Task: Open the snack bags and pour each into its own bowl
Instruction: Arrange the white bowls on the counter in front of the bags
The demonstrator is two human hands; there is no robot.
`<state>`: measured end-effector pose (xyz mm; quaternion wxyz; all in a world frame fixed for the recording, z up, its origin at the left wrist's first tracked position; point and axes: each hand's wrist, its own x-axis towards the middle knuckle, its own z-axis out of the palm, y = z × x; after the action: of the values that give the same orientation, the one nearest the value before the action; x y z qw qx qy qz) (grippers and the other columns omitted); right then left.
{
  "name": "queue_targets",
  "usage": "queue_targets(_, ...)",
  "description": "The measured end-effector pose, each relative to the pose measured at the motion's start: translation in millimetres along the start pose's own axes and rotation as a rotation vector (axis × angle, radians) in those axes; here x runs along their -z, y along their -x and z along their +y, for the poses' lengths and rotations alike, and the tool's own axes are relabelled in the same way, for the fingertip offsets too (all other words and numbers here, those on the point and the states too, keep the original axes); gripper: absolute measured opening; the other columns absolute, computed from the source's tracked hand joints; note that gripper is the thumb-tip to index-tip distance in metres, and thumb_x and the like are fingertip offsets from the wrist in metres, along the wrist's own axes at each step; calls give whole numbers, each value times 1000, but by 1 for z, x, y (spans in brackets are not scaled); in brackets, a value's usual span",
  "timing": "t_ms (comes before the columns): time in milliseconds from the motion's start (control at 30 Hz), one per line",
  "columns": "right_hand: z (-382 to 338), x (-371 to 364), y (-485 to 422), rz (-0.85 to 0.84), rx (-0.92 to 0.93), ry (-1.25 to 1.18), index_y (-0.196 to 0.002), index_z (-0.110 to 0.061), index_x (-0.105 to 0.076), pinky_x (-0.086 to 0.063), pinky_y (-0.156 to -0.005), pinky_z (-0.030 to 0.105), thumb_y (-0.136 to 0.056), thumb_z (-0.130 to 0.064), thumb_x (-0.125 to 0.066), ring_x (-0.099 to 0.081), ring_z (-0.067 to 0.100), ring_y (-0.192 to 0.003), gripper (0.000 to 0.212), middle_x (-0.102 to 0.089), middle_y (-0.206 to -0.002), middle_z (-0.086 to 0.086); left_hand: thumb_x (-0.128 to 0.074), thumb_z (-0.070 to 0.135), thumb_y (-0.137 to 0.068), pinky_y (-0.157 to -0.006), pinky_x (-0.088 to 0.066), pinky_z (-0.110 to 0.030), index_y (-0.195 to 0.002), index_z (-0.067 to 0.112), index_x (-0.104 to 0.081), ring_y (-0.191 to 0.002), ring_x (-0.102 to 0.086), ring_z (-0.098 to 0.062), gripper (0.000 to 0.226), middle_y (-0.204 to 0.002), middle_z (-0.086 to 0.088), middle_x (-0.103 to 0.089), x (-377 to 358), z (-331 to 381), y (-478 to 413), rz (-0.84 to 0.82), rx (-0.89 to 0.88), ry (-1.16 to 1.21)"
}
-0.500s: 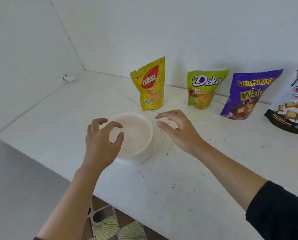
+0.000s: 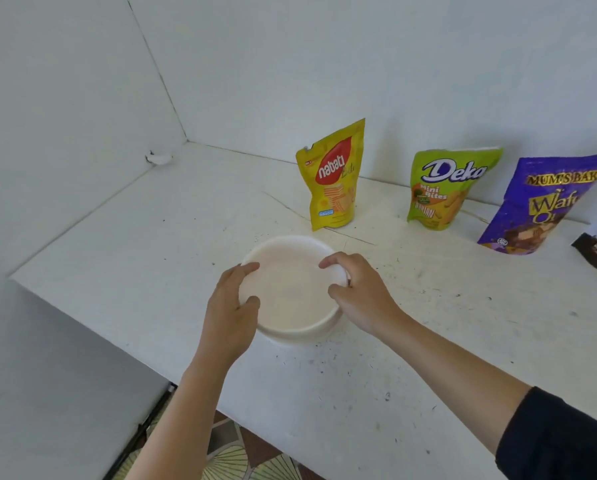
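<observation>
Gripping the round white plastic bowl (image 2: 290, 299) now w/ both hands: left hand (image 2: 233, 306) pinches left rim, right hand (image 2: 359, 292) curls over right rim; 0.5 s ago both hovered just off it. Bowl sits on speckled white counter (image 2: 428, 341), near upright yellow Nabati pouch (image 2: 335, 181).

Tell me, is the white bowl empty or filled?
Empty: the white bowl shows only a bare pale inside, no snacks. The left hand and right hand hold its rim.
</observation>
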<state>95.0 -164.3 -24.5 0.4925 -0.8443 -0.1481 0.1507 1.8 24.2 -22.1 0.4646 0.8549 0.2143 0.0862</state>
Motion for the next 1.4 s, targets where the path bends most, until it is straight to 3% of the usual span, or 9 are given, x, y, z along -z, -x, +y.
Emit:
queue_targets(100, -4, 4, 1, -35, 21, 34, -125, -27, -56, -37, -76, 11, -89, -1, -51, -49, 9, -100, 45, -45, -131, -7, -46, 17, -85, -107, -40, -41, -138, 40, -52, -131, -41, -18, 58, -147, 18, -45, 9, 1, 4, -34, -40, -80)
queue_targets(233, -16, 10, 3, -17, 71, 23, -126, -23, -57, -32, -79, 3, -89, 3, -48, -44, 6, -113, 46, -47, -134, -9, -46, 17, -84, -113, -34, -49, -136, 38, -53, -129, -38, -12, 56, -140, 22, -48, 19, 14, 2, 34, -102, -130)
queue_targets(367, -28, 45, -3, 143, 33, -82, -119, -24, -62, -41, -69, 15, -89, 7, -42, -55, 13, -112, 48, -56, -124, -10, -43, -3, -92, -109, -39, -44, -133, 35, -60, -120, -48, -17, 58, -128, 13, -57, 31, 39, -15, 111, -118, -128)
queue_targets(567, -29, 68, 14, 21, 2, -74, -118, -34, -61, -49, -93, 37, -97, -34, -58, -59, 18, -110, 22, -56, -124, -1, -42, -6, -91, -89, -40, -31, -129, 33, -64, -115, -53, -19, 59, -131, 9, -62, 12, 69, -18, 114, -100, 22)
queue_targets(633, -26, 72, 24, 44, 3, -127, -118, -35, -60, -50, -85, 35, -98, -37, -57, -64, 23, -101, 21, -60, -122, 2, -44, -4, -89, -86, -42, -32, -126, 36, -65, -113, -55, -21, 58, -127, 9, -63, -3, 77, -16, 95, -107, 95)
queue_targets(833, -6, 129, 41, 195, -41, -195, -116, -31, -62, -50, -70, 27, -95, -15, -54, -58, 3, -88, 28, -53, -124, -7, -46, 0, -86, -82, -47, -33, -123, 35, -65, -110, -56, -24, 54, -125, 6, -62, -69, 119, -7, -2, -226, 224)
queue_targets(1033, 38, 182, 53, 342, -114, -158, -114, -25, -64, -50, -74, 29, -91, -4, -51, -51, 2, -85, 34, -51, -119, -4, -47, -5, -90, -71, -43, -14, -130, 30, -61, -106, -53, -18, 55, -124, 4, -58, -145, 140, -5, -89, -249, 183)
queue_targets(1233, 110, 192, 50, 365, -257, -47, -118, -25, -61, -48, -65, 23, -90, 1, -46, -55, 18, -91, 41, -48, -116, -1, -46, -4, -89, -85, -45, -31, -135, 28, -56, -113, -52, -20, 57, -129, 6, -56, -219, 120, -7, -223, -199, 117)
queue_targets(1400, 155, 183, 44, 350, -340, 83, -121, -33, -57, -51, -85, 31, -90, -5, -48, -53, 25, -101, 43, -47, -115, 4, -47, -5, -90, -93, -47, -32, -137, 24, -55, -118, -48, -18, 56, -133, 5, -54, -249, 102, -8, -285, -176, 90)
